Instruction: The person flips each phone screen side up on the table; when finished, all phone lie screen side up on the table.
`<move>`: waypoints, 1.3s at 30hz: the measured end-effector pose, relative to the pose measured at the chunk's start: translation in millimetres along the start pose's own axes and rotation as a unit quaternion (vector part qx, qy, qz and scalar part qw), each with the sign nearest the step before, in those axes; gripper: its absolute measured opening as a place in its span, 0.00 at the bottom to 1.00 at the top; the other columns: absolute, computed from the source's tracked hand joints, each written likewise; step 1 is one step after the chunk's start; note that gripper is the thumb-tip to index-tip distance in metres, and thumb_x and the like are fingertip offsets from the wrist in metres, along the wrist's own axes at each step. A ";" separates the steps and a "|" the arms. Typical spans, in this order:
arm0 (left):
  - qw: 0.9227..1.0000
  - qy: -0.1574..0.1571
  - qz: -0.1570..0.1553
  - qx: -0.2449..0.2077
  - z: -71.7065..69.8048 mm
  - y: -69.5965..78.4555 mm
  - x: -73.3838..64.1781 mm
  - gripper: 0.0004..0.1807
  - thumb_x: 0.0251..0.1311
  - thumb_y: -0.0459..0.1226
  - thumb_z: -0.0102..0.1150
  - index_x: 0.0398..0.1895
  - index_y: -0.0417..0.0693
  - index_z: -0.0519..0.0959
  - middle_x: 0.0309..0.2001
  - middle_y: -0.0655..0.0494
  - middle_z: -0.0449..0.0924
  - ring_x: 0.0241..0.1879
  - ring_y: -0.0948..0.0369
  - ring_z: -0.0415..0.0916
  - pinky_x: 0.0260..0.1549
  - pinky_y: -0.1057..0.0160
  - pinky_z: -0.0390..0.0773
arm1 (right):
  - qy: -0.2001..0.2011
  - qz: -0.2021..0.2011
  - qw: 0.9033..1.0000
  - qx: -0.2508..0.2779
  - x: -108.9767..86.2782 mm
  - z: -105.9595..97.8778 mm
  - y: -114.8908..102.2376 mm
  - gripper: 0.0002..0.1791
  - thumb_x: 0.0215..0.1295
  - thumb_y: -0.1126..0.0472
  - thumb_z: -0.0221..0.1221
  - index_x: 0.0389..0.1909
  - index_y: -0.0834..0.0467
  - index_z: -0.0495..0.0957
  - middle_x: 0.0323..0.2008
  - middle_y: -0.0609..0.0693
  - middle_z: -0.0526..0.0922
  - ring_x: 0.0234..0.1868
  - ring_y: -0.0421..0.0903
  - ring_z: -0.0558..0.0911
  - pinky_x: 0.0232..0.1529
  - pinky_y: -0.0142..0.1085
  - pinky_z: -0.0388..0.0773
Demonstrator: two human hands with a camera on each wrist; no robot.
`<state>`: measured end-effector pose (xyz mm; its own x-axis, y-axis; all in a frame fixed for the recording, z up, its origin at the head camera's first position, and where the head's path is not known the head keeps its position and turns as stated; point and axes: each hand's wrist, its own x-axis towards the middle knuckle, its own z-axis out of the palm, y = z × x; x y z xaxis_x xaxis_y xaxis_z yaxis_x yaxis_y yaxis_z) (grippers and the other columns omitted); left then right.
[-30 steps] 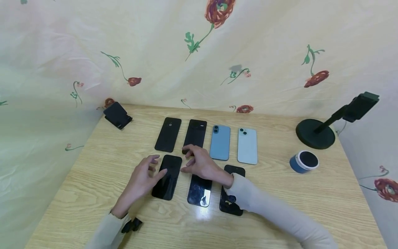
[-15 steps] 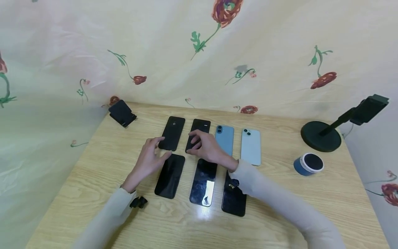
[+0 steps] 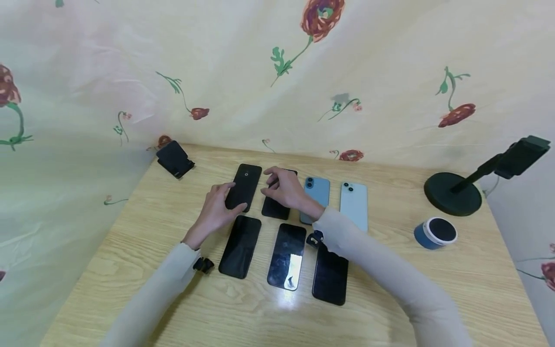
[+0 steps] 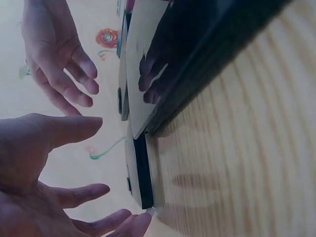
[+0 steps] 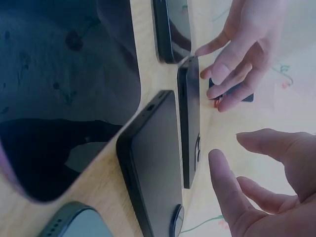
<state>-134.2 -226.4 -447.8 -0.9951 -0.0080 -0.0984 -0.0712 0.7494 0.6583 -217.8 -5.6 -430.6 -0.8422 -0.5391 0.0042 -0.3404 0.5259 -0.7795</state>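
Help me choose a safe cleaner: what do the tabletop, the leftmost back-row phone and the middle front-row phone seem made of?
Tabletop: satin wood or laminate; streaked grain, blurred glare.
Leftmost back-row phone: matte back, perhaps plastic or frosted glass; no sharp reflections.
Middle front-row phone: glossy, probably glass; it mirrors bright light.

Your left arm: one, pale-sleeved, slanting from the lower left. Your left hand: bare, thumb and fingers spread, slightly bent. Your right arm: one, pale-sleeved, extended from the lower right. Your right hand: bare, fingers loosely curved, thumb parted.
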 end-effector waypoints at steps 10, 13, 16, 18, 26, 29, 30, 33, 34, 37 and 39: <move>0.998 -0.024 -0.008 0.059 5.8 0.8 12.3 0.46 0.67 0.50 0.68 0.80 0.39 0.59 0.74 0.29 0.58 0.68 0.31 0.60 0.65 0.36 0.69 | -0.004 0.050 0.999 0.010 28.3 9.9 1.9 0.28 0.71 0.60 0.64 0.69 0.64 0.72 0.55 0.62 0.84 0.47 0.55 0.89 0.48 0.43 0.86; 0.997 -0.026 0.003 0.076 8.7 2.0 14.2 0.46 0.66 0.50 0.68 0.80 0.39 0.60 0.73 0.28 0.59 0.67 0.31 0.61 0.65 0.36 0.67 | -0.005 0.073 0.997 0.024 34.9 12.8 5.2 0.28 0.72 0.60 0.64 0.70 0.63 0.72 0.56 0.61 0.84 0.43 0.53 0.90 0.46 0.41 0.85; 0.995 -0.027 0.012 0.092 10.6 3.4 15.3 0.45 0.67 0.50 0.67 0.79 0.38 0.60 0.73 0.28 0.60 0.68 0.32 0.60 0.65 0.37 0.66 | -0.004 0.089 0.996 0.020 41.3 14.8 8.2 0.29 0.73 0.58 0.63 0.71 0.62 0.71 0.57 0.60 0.83 0.43 0.52 0.90 0.48 0.41 0.84; 0.994 -0.028 0.014 0.106 11.5 4.4 15.9 0.45 0.67 0.50 0.67 0.79 0.39 0.61 0.72 0.28 0.61 0.68 0.32 0.60 0.65 0.37 0.65 | 0.000 0.093 0.996 0.013 45.4 16.0 9.8 0.29 0.73 0.58 0.63 0.71 0.62 0.72 0.56 0.60 0.84 0.44 0.52 0.89 0.50 0.42 0.84; 0.989 -0.040 -0.003 0.143 14.0 12.0 18.9 0.45 0.65 0.53 0.68 0.79 0.43 0.63 0.72 0.27 0.59 0.64 0.33 0.61 0.58 0.39 0.73 | 0.005 0.099 0.995 0.002 55.8 18.8 14.1 0.29 0.72 0.59 0.62 0.71 0.64 0.71 0.55 0.61 0.84 0.50 0.55 0.87 0.55 0.45 0.83; 0.988 -0.045 -0.013 0.147 14.6 14.6 19.8 0.43 0.66 0.53 0.67 0.79 0.44 0.64 0.73 0.28 0.59 0.65 0.33 0.60 0.58 0.39 0.73 | 0.005 0.102 0.995 -0.002 58.3 20.2 14.3 0.29 0.72 0.59 0.63 0.70 0.65 0.71 0.55 0.61 0.85 0.50 0.55 0.87 0.56 0.45 0.83; 0.988 -0.046 -0.016 0.149 14.7 15.1 19.9 0.43 0.66 0.52 0.67 0.78 0.44 0.65 0.73 0.28 0.59 0.65 0.34 0.60 0.58 0.39 0.73 | 0.004 0.103 0.995 -0.002 59.3 20.9 14.2 0.29 0.72 0.59 0.63 0.70 0.65 0.71 0.54 0.61 0.85 0.50 0.55 0.88 0.55 0.45 0.83; 0.986 -0.047 -0.022 0.156 14.5 15.6 20.7 0.42 0.66 0.52 0.67 0.78 0.44 0.66 0.72 0.29 0.59 0.65 0.34 0.60 0.59 0.40 0.73 | 0.001 0.105 0.994 -0.004 62.6 23.3 14.1 0.29 0.72 0.60 0.63 0.71 0.66 0.71 0.53 0.61 0.85 0.48 0.54 0.88 0.54 0.44 0.83; 0.986 -0.048 -0.022 0.158 14.3 15.8 21.2 0.42 0.66 0.52 0.68 0.78 0.44 0.66 0.72 0.29 0.59 0.65 0.35 0.61 0.59 0.40 0.74 | 0.000 0.107 0.994 -0.007 63.6 23.9 14.0 0.29 0.72 0.60 0.63 0.70 0.66 0.71 0.53 0.60 0.85 0.49 0.54 0.88 0.55 0.44 0.83; 0.986 -0.051 -0.022 0.158 13.8 16.7 22.5 0.41 0.66 0.51 0.67 0.78 0.43 0.66 0.72 0.29 0.59 0.65 0.35 0.60 0.60 0.41 0.73 | 0.000 0.111 0.994 -0.014 65.8 25.6 13.9 0.30 0.72 0.60 0.64 0.70 0.66 0.72 0.54 0.60 0.84 0.50 0.54 0.88 0.56 0.44 0.83; 0.986 -0.054 -0.022 0.158 13.3 17.7 23.0 0.41 0.66 0.50 0.67 0.78 0.43 0.66 0.71 0.29 0.59 0.65 0.35 0.60 0.60 0.41 0.73 | -0.001 0.113 0.993 -0.017 66.4 26.2 13.8 0.30 0.71 0.60 0.65 0.70 0.66 0.72 0.55 0.60 0.84 0.51 0.54 0.87 0.57 0.45 0.83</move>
<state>-157.4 -204.5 -448.4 -0.9772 0.0119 -0.2119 -0.0729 0.9189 0.3878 -267.4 -51.3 -457.5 -0.8976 -0.4064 -0.1706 -0.1563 0.6553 -0.7390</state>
